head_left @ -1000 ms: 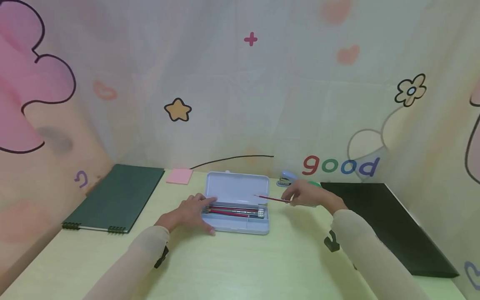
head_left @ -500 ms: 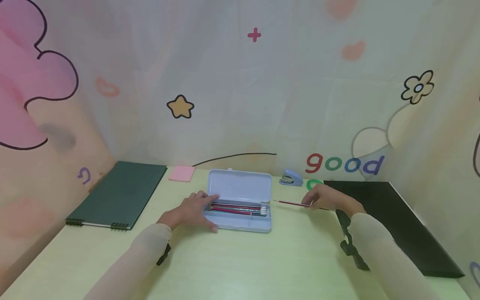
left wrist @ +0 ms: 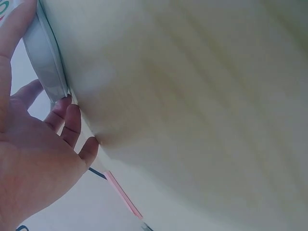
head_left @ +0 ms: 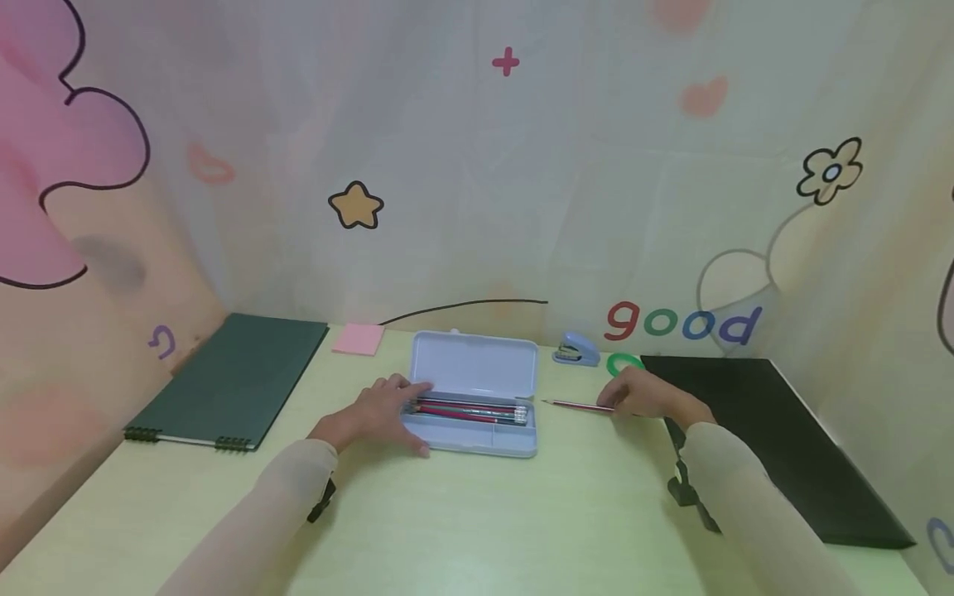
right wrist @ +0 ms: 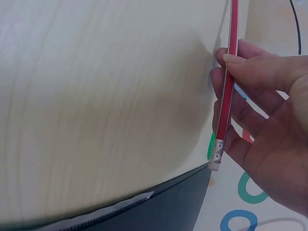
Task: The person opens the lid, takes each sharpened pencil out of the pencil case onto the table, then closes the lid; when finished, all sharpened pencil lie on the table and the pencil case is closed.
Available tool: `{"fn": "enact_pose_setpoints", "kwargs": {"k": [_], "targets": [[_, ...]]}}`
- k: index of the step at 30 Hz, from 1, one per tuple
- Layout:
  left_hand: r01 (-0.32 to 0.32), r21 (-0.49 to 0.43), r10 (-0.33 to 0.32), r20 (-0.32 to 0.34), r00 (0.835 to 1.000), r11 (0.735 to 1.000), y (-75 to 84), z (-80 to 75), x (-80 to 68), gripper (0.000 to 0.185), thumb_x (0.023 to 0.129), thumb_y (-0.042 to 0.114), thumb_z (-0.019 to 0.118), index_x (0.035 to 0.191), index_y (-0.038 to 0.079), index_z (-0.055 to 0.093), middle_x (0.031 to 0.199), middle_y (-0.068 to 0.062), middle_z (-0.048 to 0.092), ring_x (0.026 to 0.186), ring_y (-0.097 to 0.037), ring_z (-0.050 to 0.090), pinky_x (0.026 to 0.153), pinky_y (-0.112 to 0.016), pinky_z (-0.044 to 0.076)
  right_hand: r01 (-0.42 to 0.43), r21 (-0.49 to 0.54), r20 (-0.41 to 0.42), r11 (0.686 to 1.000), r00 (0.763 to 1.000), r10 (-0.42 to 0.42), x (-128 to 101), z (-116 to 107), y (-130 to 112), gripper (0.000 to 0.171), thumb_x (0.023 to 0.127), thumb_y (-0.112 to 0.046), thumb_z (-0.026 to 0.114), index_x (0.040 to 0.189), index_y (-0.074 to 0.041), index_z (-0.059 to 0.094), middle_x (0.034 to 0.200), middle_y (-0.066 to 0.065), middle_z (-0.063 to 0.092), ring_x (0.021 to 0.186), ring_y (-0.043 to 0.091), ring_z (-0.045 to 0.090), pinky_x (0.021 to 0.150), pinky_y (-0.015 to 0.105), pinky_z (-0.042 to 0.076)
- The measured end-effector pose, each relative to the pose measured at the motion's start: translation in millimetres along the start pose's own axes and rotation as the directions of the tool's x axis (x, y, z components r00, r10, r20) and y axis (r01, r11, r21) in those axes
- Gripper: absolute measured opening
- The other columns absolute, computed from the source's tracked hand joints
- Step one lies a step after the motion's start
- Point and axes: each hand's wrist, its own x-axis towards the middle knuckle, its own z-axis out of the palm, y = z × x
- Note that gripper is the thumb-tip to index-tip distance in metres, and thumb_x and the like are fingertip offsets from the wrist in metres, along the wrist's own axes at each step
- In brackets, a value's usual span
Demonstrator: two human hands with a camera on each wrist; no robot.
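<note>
An open light-blue pencil case [head_left: 514, 447] lies on the table with its lid tipped back; several pencils [head_left: 469, 411] lie in its rear compartment. My left hand [head_left: 380, 416] holds the case's left end, thumb at the front and index finger near the hinge; in the left wrist view its other fingers [left wrist: 72, 125] curve beside the case [left wrist: 45, 57]. To the right of the case, my right hand [head_left: 643, 393] pinches a red pencil [right wrist: 230, 82] between thumb and fingers, close to the tabletop. The pencil's tip points left toward the case, and its eraser end shows in the right wrist view.
A blue stapler [head_left: 576, 350] and a green ring-shaped thing [head_left: 623, 363] stand behind my right hand. At right lies a black flat board [head_left: 775, 447]. A dark green spiral notebook [head_left: 231, 377] and pink sticky notes [head_left: 358, 338] are at left. A patterned curtain [head_left: 462, 165] hangs behind.
My right hand has carried the red pencil rightward, away from beside the lid, and lower toward the table. The left hand has stayed at the case.
</note>
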Motion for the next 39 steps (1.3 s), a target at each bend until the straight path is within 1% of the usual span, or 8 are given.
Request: {"fn": "enact_pose_setpoints", "kwargs": {"k": [2, 6, 10, 14, 21, 28, 34, 39], "targets": [[0.002, -0.001, -0.002, -0.001, 1.0, 1.0, -0.8, -0.1, 0.1, 0.105, 0.067, 0.057, 0.087, 0.154, 0.026, 0.038, 0.138, -0.01, 0.045, 0.119, -0.028, 0.04, 0.1, -0.049, 0.043, -0.025, 0.014, -0.003, 1.0, 1.0, 0.025, 1.3, 2.0, 0.1, 0.024, 0.088, 0.003, 0.07, 0.11, -0.002, 0.076, 0.108, 0.013, 0.075, 0.099, 0.025, 0.066, 0.095, 0.048, 0.054], [0.011, -0.008, -0.011, 0.001, 1.0, 1.0, -2.4, 0.6, 1.3, 0.104, 0.067, 0.058, 0.086, 0.154, 0.027, 0.038, 0.14, -0.01, 0.044, 0.121, -0.028, 0.04, 0.1, -0.05, 0.044, -0.048, 0.017, -0.014, 0.999, 0.999, 0.048, 1.7, 4.5, 0.9, 0.023, 0.087, 0.003, 0.071, 0.109, -0.002, 0.076, 0.106, 0.013, 0.075, 0.097, 0.024, 0.066, 0.095, 0.048, 0.054], [0.017, -0.003, -0.017, 0.002, 1.0, 1.0, -2.9, 1.0, 2.1, 0.104, 0.067, 0.058, 0.086, 0.154, 0.027, 0.038, 0.141, -0.011, 0.044, 0.122, -0.029, 0.041, 0.101, -0.051, 0.044, -0.046, 0.011, -0.026, 0.999, 0.999, 0.046, 2.2, 5.7, 2.6, 0.022, 0.087, 0.003, 0.071, 0.107, -0.002, 0.076, 0.104, 0.012, 0.075, 0.095, 0.021, 0.065, 0.095, 0.048, 0.054], [0.017, 0.004, -0.017, 0.002, 1.0, 1.0, -2.9, 0.8, 3.4, 0.104, 0.067, 0.059, 0.085, 0.155, 0.028, 0.038, 0.141, -0.01, 0.044, 0.122, -0.029, 0.041, 0.101, -0.05, 0.044, -0.02, -0.005, -0.034, 1.0, 0.999, 0.02, 1.8, 6.2, 4.8, 0.02, 0.087, 0.004, 0.07, 0.106, -0.002, 0.076, 0.101, 0.012, 0.075, 0.092, 0.021, 0.066, 0.094, 0.047, 0.054], [0.0, 0.0, 0.0, 0.006, 1.0, 1.0, -2.4, 0.8, 3.0, 0.104, 0.068, 0.058, 0.086, 0.155, 0.027, 0.038, 0.138, -0.011, 0.045, 0.121, -0.029, 0.04, 0.104, -0.05, 0.038, -0.029, 0.011, -0.046, 1.0, 0.999, 0.029, 3.1, 8.5, 8.3, 0.019, 0.087, 0.005, 0.07, 0.103, -0.003, 0.077, 0.097, 0.008, 0.075, 0.089, 0.017, 0.063, 0.093, 0.046, 0.054], [0.003, 0.005, -0.003, -0.002, 1.0, 1.0, -1.7, -2.0, 2.0, 0.104, 0.068, 0.058, 0.085, 0.154, 0.027, 0.038, 0.138, -0.011, 0.045, 0.121, -0.029, 0.041, 0.103, -0.051, 0.039, -0.025, 0.025, -0.045, 0.999, 0.999, 0.026, 4.2, 7.6, 6.1, 0.019, 0.087, 0.005, 0.07, 0.103, -0.003, 0.076, 0.099, 0.009, 0.075, 0.09, 0.018, 0.062, 0.094, 0.047, 0.054], [-0.017, 0.004, 0.017, -0.002, 1.0, 1.0, -1.9, -1.0, 1.9, 0.104, 0.068, 0.057, 0.086, 0.154, 0.023, 0.038, 0.137, -0.012, 0.045, 0.118, -0.028, 0.041, 0.1, -0.049, 0.04, -0.037, -0.004, -0.065, 0.999, 0.997, 0.036, 1.7, 4.5, 2.9, 0.025, 0.088, -0.003, 0.072, 0.114, -0.004, 0.074, 0.102, 0.008, 0.073, 0.094, 0.02, 0.06, 0.091, 0.047, 0.054], [-0.016, 0.003, 0.016, -0.005, 1.0, 1.0, -1.4, 0.1, 1.5, 0.104, 0.068, 0.057, 0.086, 0.154, 0.023, 0.039, 0.136, -0.012, 0.046, 0.117, -0.028, 0.041, 0.099, -0.049, 0.04, 0.009, -0.035, -0.132, 0.999, 0.991, -0.014, 6.2, 1.1, -2.1, 0.029, 0.09, -0.007, 0.07, 0.119, -0.002, 0.07, 0.104, 0.011, 0.071, 0.096, 0.025, 0.062, 0.089, 0.046, 0.054]]}}
